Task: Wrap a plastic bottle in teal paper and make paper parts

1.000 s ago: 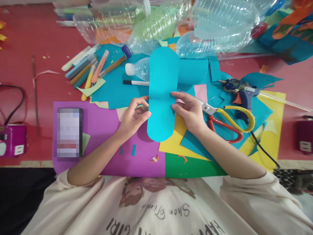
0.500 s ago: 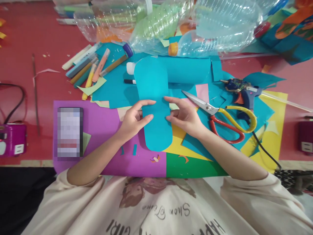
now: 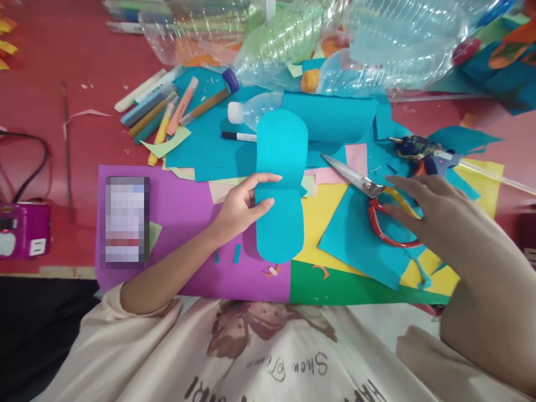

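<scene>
My left hand [image 3: 251, 205] pinches the left edge of a long blue paper cutout [image 3: 280, 223], with the thumb on top at its middle. The cutout has rounded ends and a crease across its waist. Over the handles of the scissors [image 3: 379, 195], one red and one yellow, hovers my right hand [image 3: 431, 218]. Its fingers are apart and hold nothing; whether they touch the handles I cannot tell. The scissors' blades point up and left. Just beyond the cutout lies a small clear bottle [image 3: 255, 111] with a white cap, wrapped in blue paper [image 3: 335, 118].
Large clear plastic bottles [image 3: 389, 39] lie along the back. Several markers [image 3: 154, 106] are at the upper left. A phone [image 3: 126, 219] rests on purple paper [image 3: 184, 223]. A glue gun [image 3: 422, 151] with its glue stick lies at the right, among blue and yellow paper scraps.
My right hand has let go of the blue cutout and moved right to the scissors. My left hand still holds the cutout, which now shows its waist crease.
</scene>
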The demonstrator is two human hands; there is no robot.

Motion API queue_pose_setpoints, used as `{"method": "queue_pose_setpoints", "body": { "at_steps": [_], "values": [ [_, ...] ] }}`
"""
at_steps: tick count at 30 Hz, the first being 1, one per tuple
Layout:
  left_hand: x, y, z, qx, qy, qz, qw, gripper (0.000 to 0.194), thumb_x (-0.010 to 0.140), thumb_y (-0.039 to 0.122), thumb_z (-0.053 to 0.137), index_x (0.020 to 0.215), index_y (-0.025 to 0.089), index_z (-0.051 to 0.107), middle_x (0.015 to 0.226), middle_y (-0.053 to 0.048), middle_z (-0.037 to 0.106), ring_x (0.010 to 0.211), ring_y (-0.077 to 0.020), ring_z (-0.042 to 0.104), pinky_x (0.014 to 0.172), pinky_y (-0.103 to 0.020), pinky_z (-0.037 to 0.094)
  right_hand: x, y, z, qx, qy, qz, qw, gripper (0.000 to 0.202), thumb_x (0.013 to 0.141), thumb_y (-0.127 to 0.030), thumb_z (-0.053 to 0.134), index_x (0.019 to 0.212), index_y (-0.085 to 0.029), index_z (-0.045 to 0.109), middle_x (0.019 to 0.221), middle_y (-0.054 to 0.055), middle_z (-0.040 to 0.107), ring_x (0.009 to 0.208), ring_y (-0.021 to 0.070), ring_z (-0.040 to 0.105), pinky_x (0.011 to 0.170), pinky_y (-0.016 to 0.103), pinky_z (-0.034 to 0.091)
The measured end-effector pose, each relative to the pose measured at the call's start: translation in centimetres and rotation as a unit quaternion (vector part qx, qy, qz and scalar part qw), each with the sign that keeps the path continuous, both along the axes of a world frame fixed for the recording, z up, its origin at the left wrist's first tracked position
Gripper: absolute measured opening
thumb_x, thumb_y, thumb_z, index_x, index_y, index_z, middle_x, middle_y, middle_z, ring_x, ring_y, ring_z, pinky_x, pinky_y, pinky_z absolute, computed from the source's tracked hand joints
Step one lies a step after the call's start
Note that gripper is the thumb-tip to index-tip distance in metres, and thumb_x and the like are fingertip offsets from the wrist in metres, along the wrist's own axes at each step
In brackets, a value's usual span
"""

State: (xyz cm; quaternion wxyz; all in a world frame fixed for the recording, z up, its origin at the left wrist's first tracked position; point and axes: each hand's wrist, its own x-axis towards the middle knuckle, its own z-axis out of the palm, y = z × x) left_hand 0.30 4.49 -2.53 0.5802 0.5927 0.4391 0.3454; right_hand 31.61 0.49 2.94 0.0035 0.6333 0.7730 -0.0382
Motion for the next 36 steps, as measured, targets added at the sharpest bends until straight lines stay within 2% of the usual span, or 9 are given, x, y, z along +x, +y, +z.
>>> {"method": "queue_pose_setpoints", "body": {
  "at_steps": [4,7,9,14,19,23,28,31,36],
  "values": [
    [0.0,0.0,0.0,-0.003,0.022,0.007,1.0,0.029,0.08,0.031,0.065,0.107,0.022,0.068,0.092,-0.002,0.069,0.055,-0.0073,0.047,0.047,-0.02,0.037,3.4,-1.0,-2.1,0.005,-0.047,-0.021,0.999,0.053,0.084,-0.038,0.052,0.134,-0.02,0.052,0.111,0.016,0.057,0.063,0.0197,0.061,0.06,0.037,0.055],
    [-0.1,0.1,-0.1,0.008,0.041,0.013,0.999,0.031,0.079,0.032,0.065,0.108,0.022,0.069,0.099,-0.003,0.07,0.066,-0.0113,0.056,0.054,-0.022,0.043,4.0,-1.4,-2.6,-0.006,-0.053,-0.024,0.998,0.056,0.081,-0.033,0.053,0.136,-0.022,0.049,0.108,0.015,0.056,0.064,0.0188,0.06,0.062,0.035,0.056],
    [-0.2,0.2,-0.1,0.022,0.046,0.013,0.999,0.031,0.079,0.031,0.065,0.108,0.022,0.069,0.104,-0.004,0.07,0.071,-0.0128,0.058,0.057,-0.023,0.045,3.4,-1.6,-2.4,-0.028,-0.047,-0.017,0.998,0.055,0.082,-0.029,0.049,0.137,-0.022,0.047,0.104,0.014,0.057,0.072,0.0225,0.063,0.063,0.035,0.056],
    [-0.2,0.0,0.0,0.04,0.057,0.01,0.998,0.032,0.079,0.03,0.064,0.11,0.023,0.068,0.108,-0.003,0.07,0.065,-0.0112,0.056,0.054,-0.024,0.043,0.7,-1.6,-1.6,-0.083,-0.076,-0.014,0.994,0.061,0.084,-0.028,0.044,0.144,-0.016,0.037,0.1,0.015,0.06,0.085,0.0315,0.063,0.07,0.042,0.055],
    [-0.1,0.0,0.2,0.042,0.054,0.008,0.998,0.032,0.079,0.027,0.063,0.111,0.022,0.067,0.111,-0.003,0.07,0.062,-0.0101,0.054,0.052,-0.024,0.042,-0.7,-0.7,-1.9,-0.087,-0.051,-0.062,0.993,0.053,0.079,-0.02,0.047,0.132,-0.017,0.048,0.103,0.016,0.062,0.084,0.0299,0.065,0.072,0.038,0.053],
    [-0.2,0.1,0.1,0.056,0.057,0.01,0.997,0.031,0.08,0.027,0.064,0.11,0.023,0.067,0.11,-0.002,0.07,0.061,-0.0094,0.053,0.053,-0.023,0.042,-0.6,-0.7,-1.8,-0.039,-0.023,-0.09,0.995,0.03,0.084,-0.026,0.046,0.111,-0.023,0.059,0.092,0.011,0.066,0.077,0.0266,0.065,0.062,0.033,0.048],
    [-0.4,0.1,0.1,0.094,0.038,0.017,0.995,0.029,0.081,0.029,0.064,0.109,0.022,0.066,0.109,-0.003,0.07,0.074,-0.0125,0.06,0.061,-0.024,0.046,0.6,-1.5,-0.6,0.032,0.065,-0.044,0.996,0.023,0.084,-0.035,0.058,0.105,-0.026,0.059,0.093,0.008,0.069,0.072,0.0221,0.065,0.061,0.03,0.05],
    [-0.5,0.0,0.0,0.101,0.008,0.021,0.995,0.032,0.08,0.032,0.065,0.111,0.022,0.065,0.114,-0.004,0.068,0.092,-0.0176,0.063,0.073,-0.027,0.051,1.2,-1.9,0.2,0.02,0.131,0.015,0.991,0.023,0.084,-0.039,0.06,0.103,-0.028,0.056,0.093,0.008,0.068,0.07,0.0206,0.065,0.059,0.03,0.052],
    [-0.7,-0.2,-0.6,0.091,0.013,0.03,0.995,0.037,0.08,0.032,0.066,0.117,0.026,0.061,0.111,-0.004,0.067,0.081,-0.0157,0.064,0.066,-0.027,0.052,1.0,-2.0,1.7,-0.049,0.067,0.075,0.994,0.036,0.09,-0.057,0.041,0.103,-0.026,0.051,0.093,0.012,0.065,0.076,0.0265,0.066,0.054,0.034,0.049]
  ]
}}
